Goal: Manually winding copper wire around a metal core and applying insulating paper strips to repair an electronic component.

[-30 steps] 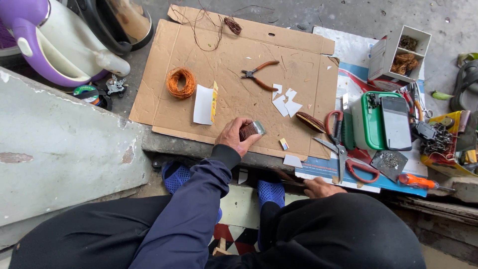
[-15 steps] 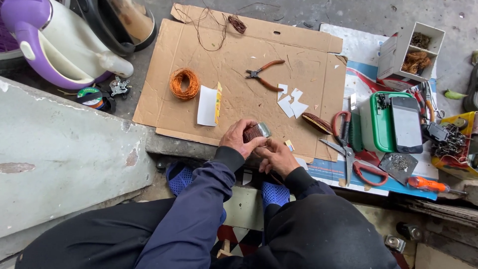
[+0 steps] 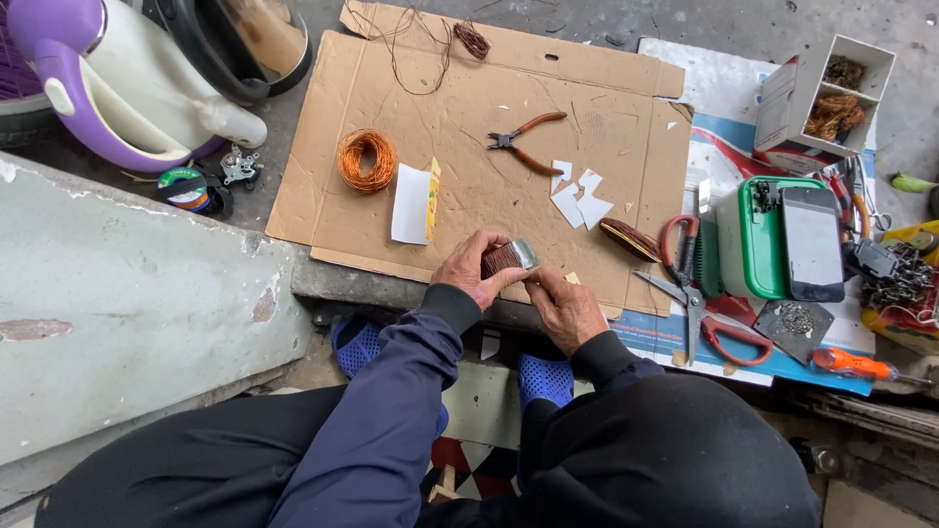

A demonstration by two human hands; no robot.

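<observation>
Holding a small wound coil [image 3: 507,258] just above the near edge of the flattened cardboard sheet [image 3: 469,127], with both hands meeting on it. Left hand [image 3: 471,270] gripping the coil from the left, fingers [image 3: 479,244] curled over its dark reddish-brown winding. Right hand [image 3: 565,308] pressing in from the right, fingers pinched narrow against the coil's pale metallic end; whether anything more is caught between them cannot be told.

Lying toward the left edge of the cardboard: a loose hank of orange copper wire [image 3: 367,159], and just beside it a white paper slip [image 3: 411,203] with a yellow strip along its right side. Resting near the middle of the sheet: orange-handled pliers [image 3: 525,140], with white paper scraps [image 3: 577,196] just to the near right of them. Sitting at the right edge of the cardboard: a dark oval coil [image 3: 629,239].

Spreading off the cardboard to the right: red-handled scissors [image 3: 699,308], a green box [image 3: 753,240] with a phone [image 3: 812,242] on top, and an orange-handled screwdriver [image 3: 856,366]. Standing at the far left corner: a purple and white appliance [image 3: 117,88].
</observation>
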